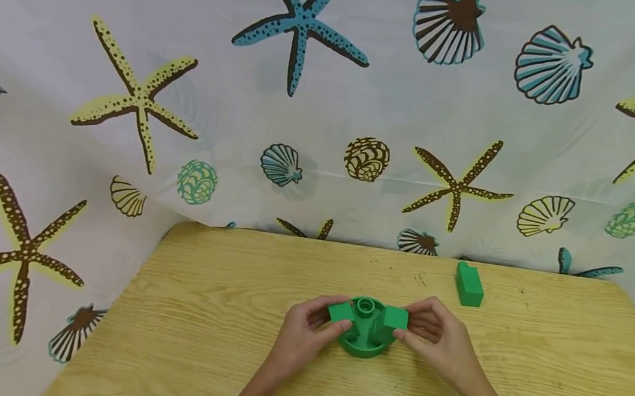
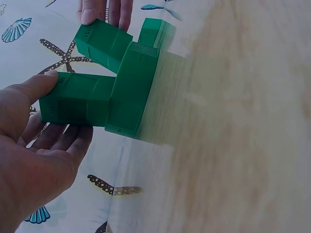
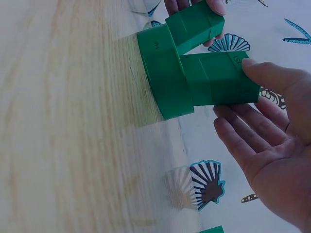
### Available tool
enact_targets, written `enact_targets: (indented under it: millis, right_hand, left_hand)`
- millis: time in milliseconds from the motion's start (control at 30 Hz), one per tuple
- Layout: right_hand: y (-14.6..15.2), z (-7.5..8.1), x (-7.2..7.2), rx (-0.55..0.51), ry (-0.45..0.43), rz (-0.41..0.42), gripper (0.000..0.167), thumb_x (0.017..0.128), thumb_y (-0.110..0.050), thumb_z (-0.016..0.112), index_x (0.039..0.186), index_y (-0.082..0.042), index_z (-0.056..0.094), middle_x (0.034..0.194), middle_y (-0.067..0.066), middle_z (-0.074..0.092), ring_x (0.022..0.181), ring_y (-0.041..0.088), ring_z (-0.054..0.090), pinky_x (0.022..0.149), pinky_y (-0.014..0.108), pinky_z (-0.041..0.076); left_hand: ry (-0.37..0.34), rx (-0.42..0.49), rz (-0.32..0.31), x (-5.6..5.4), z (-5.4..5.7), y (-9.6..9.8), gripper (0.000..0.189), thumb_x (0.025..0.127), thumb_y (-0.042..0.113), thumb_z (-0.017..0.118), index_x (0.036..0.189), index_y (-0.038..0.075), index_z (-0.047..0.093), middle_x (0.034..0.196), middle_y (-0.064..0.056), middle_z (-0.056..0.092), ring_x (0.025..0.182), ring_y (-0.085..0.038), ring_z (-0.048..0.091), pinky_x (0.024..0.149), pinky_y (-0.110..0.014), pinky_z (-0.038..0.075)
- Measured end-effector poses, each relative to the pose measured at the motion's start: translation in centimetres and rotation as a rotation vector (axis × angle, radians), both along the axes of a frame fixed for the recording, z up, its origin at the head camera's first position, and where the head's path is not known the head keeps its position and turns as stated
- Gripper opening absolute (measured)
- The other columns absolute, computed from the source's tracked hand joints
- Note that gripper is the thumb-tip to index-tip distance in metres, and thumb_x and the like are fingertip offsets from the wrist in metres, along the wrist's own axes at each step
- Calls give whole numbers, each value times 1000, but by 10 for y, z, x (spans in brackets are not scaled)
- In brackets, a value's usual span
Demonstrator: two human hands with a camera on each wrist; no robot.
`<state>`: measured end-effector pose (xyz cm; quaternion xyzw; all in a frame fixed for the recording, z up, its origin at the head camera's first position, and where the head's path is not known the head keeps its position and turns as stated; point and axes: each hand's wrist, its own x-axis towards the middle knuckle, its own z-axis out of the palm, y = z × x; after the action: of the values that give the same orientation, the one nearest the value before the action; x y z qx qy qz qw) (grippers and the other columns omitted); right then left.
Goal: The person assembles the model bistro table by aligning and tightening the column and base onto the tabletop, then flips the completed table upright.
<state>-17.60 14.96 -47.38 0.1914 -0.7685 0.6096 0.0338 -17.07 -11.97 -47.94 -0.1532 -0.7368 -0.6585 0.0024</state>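
Observation:
A round green base (image 1: pixel 363 351) with a small ring-shaped socket (image 1: pixel 365 305) rests on the wooden table. Two green blocks stand up from it, the left block (image 1: pixel 342 311) and the right block (image 1: pixel 396 317). My left hand (image 1: pixel 305 330) grips the left block between thumb and fingers. With thumb and fingertips on either side, my right hand (image 1: pixel 442 343) holds the right block. In the left wrist view the left block (image 2: pixel 77 99) leans outward from the base (image 2: pixel 131 92). The right block (image 3: pixel 221 77) meets the base's rim in the right wrist view.
Another green block (image 1: pixel 469 286), with a small peg at one end, lies on the table (image 1: pixel 210 316) behind my right hand. A white curtain (image 1: pixel 327 114) printed with starfish and shells hangs along the table's back and left edges.

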Motion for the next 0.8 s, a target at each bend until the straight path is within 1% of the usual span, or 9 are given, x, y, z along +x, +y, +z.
enact_targets:
  millis: [133,233,333,433,500,600,700,800]
  right_hand:
    - [1,-2,0,10,7,1,37,86,-9,85,114,-3,62,115,13,73,104,25,72,90,34,59]
    - [-1,-3,-1,29,0,5,38,85,-12,86,115,-6,62,115,11,72,103,24,71,91,37,59]
    - [-2,-3,0,55,4,17,40,85,-16,86,119,-10,65,117,7,70,102,23,69,93,41,58]
    - [-3,-3,0,66,13,43,44,87,-16,85,127,-12,67,122,6,68,101,23,67,95,42,57]
    - [-4,-4,-1,68,30,67,48,87,-14,84,132,-11,67,123,7,67,102,23,67,94,39,58]
    - [-5,-5,-1,73,70,102,53,88,-10,82,138,-6,64,119,9,66,102,21,67,92,36,58]
    - [-6,-5,-2,73,96,121,53,88,-7,81,138,-3,63,117,10,65,107,20,66,92,34,58]
    - [-9,-6,-3,59,85,124,52,87,-8,82,135,-1,63,122,13,65,115,21,64,94,34,57]
  left_hand:
    - [-1,-1,-5,0,-1,0,44,95,13,77,134,-3,64,134,-18,65,124,-28,63,105,-37,50]
    - [-2,0,-9,-1,-1,0,44,95,13,77,134,-3,64,134,-17,65,124,-28,63,105,-37,50]
    - [-2,2,-13,-1,0,0,44,95,14,77,134,-3,64,134,-16,65,123,-28,63,105,-37,50]
    - [-2,6,-17,-1,-1,0,44,95,13,77,134,-3,64,134,-17,65,123,-28,63,105,-38,50]
    - [-2,7,-16,-1,-1,0,44,95,13,77,134,-3,64,134,-17,65,123,-28,64,105,-37,50]
    - [-3,7,-15,-1,-1,0,44,94,12,77,134,-3,64,133,-17,65,123,-28,64,105,-37,50]
    - [-4,12,-19,-1,-1,0,44,94,12,77,134,-4,64,133,-18,65,123,-28,64,105,-37,50]
    - [-3,20,-31,-1,0,-2,44,94,10,76,134,-5,63,134,-20,64,125,-28,63,105,-37,50]
